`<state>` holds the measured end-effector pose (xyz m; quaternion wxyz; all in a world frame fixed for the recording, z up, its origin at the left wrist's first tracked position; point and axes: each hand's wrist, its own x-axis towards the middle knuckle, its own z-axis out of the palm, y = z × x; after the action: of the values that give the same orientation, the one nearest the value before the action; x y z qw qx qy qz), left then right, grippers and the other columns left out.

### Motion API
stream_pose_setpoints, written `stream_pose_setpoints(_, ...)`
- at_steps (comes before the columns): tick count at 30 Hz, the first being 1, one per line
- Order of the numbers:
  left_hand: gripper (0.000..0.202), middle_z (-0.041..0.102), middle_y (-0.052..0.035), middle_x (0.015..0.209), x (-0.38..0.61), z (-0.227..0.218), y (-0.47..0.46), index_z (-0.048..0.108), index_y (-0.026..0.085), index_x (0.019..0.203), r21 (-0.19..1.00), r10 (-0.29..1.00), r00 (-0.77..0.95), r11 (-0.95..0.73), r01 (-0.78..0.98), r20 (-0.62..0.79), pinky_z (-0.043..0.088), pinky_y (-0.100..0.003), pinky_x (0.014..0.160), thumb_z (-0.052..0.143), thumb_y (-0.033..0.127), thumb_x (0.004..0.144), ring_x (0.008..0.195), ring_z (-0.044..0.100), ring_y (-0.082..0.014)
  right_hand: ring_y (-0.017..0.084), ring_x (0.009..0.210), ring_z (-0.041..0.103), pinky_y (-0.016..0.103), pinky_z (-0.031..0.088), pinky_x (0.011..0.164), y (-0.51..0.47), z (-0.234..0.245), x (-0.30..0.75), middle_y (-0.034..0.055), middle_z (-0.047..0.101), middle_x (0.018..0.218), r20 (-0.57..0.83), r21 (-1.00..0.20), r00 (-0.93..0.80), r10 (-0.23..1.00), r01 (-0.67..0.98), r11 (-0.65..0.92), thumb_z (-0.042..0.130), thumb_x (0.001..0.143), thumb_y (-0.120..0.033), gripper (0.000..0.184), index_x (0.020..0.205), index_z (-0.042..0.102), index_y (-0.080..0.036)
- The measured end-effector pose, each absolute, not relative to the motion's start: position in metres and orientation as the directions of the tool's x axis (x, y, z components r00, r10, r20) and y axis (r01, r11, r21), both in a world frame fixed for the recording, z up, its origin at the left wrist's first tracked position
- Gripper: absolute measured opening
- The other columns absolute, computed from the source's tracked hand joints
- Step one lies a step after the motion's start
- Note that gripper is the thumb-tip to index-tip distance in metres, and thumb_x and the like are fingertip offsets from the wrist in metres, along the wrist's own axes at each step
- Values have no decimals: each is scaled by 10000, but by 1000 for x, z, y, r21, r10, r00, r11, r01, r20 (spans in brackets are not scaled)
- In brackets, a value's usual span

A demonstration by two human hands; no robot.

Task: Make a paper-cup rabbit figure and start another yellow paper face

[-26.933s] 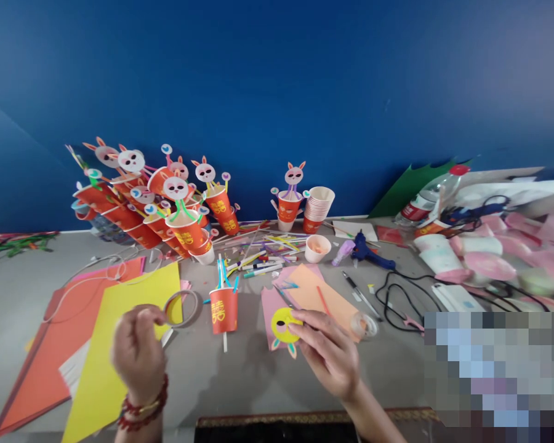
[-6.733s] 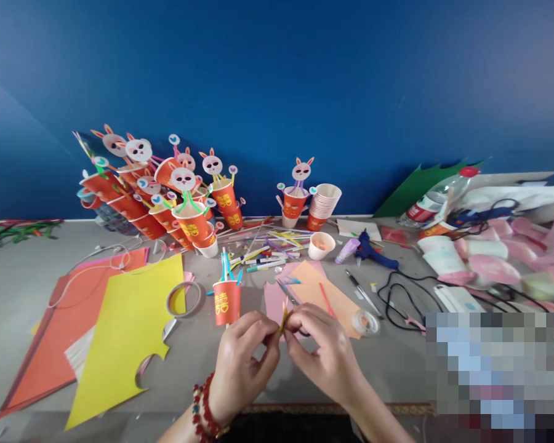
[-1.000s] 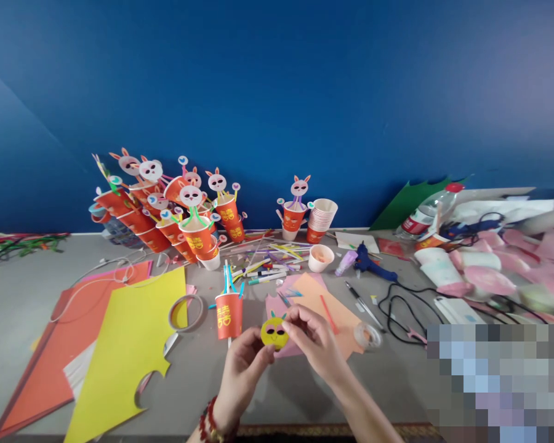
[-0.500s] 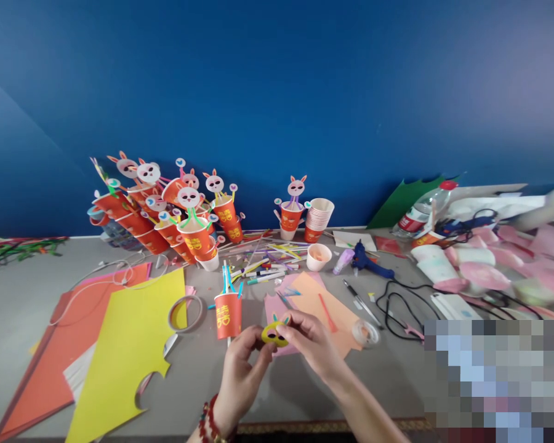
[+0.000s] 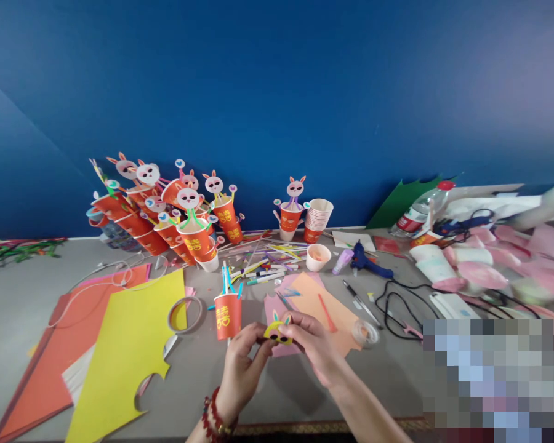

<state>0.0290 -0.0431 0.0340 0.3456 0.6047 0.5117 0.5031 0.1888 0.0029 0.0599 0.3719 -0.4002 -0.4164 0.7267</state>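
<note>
A small yellow paper bunny face (image 5: 273, 329) with dark eyes and upright ears is held low over the table, between my two hands. My left hand (image 5: 247, 351), with red bead bracelets at the wrist, pinches its left edge. Thumb and fingers of my right hand (image 5: 308, 341) grip its right side near an ear, hiding part of it. Just beyond my left hand stands a red paper cup (image 5: 228, 317) with gold characters and blue strips sticking out of it. Pink and peach paper (image 5: 307, 298) lies behind the bunny face.
Left are yellow card (image 5: 120, 344) with round cut-outs and a tape roll (image 5: 185, 315). Decorated cups (image 5: 196, 240) crowd the back left. Right of centre lie clear tape (image 5: 365, 333), a pen (image 5: 362, 303), a blue glue gun (image 5: 367, 261) and black cable (image 5: 392, 307).
The bunny face has turned slightly and shifted a little up and to the right, with both hands still on it. The cups and paper stay where they were.
</note>
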Motion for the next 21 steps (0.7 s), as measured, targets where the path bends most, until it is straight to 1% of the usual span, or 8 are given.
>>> stream_pose_setpoints(5, 199, 689, -40, 720, 28, 34, -46, 693, 199, 727, 937, 965, 12, -256, 237, 261, 458, -239, 642, 649, 266, 909, 674, 627, -171, 142, 641, 548, 270, 511, 610, 2, 52, 188, -19, 573, 673, -352, -848, -409, 842, -242, -472, 828, 679, -469, 356, 696, 616, -184)
stream_pose_setpoints(7, 200, 686, -42, 717, 27, 34, -46, 693, 196, 723, 939, 967, 3, -249, 236, 255, 458, -241, 643, 656, 271, 904, 677, 624, -173, 146, 650, 563, 271, 507, 618, 2, 49, 188, -9, 597, 691, -354, -847, -402, 845, -246, -472, 827, 684, -482, 367, 717, 622, -180)
stream_pose_setpoints(9, 203, 674, -40, 702, 27, 34, -45, 700, 192, 734, 951, 973, -12, -221, 217, 229, 458, -240, 635, 651, 286, 907, 663, 617, -170, 140, 655, 545, 255, 474, 616, 3, 49, 188, -1, 596, 693, -297, -898, -379, 876, -201, -391, 799, 721, -518, 395, 707, 609, -172)
stream_pose_setpoints(12, 228, 661, -39, 693, 27, 31, -44, 701, 182, 744, 975, 985, -32, -163, 150, 170, 459, -237, 624, 646, 325, 912, 646, 601, -162, 125, 636, 464, 238, 398, 591, 2, 52, 189, -21, 514, 659, -124, -987, -347, 929, -53, -152, 699, 824, -574, 444, 680, 565, -176)
stream_pose_setpoints(14, 232, 662, -40, 704, 27, 29, -44, 702, 174, 763, 990, 991, -46, -121, 77, 125, 463, -235, 622, 656, 350, 906, 648, 594, -158, 127, 644, 436, 240, 367, 581, 0, 57, 191, -22, 482, 678, -22, -999, -337, 941, 43, -8, 634, 884, -576, 442, 698, 550, -184)
stream_pose_setpoints(16, 235, 666, -39, 705, 28, 27, -45, 702, 166, 779, 997, 996, -49, -77, -9, 77, 469, -232, 623, 676, 369, 894, 649, 592, -153, 134, 656, 430, 244, 360, 580, -2, 60, 192, -15, 481, 698, 42, -992, -323, 946, 100, 78, 598, 916, -566, 435, 705, 541, -189)
stream_pose_setpoints(18, 245, 674, -39, 697, 30, 25, -45, 695, 159, 774, 995, 999, -32, -36, -91, 33, 473, -230, 621, 699, 381, 878, 640, 594, -147, 140, 664, 442, 246, 382, 594, -3, 61, 193, -10, 483, 701, 42, -995, -342, 939, 66, 69, 582, 924, -576, 447, 702, 536, -192)
stream_pose_setpoints(21, 249, 697, -47, 714, 33, 24, -46, 692, 153, 781, 984, 1000, 19, 2, -178, 2, 476, -229, 619, 716, 385, 869, 636, 597, -141, 158, 681, 509, 269, 463, 640, -4, 57, 195, 6, 537, 742, -78, -986, -406, 911, -104, -131, 599, 888, -635, 450, 775, 589, -199)
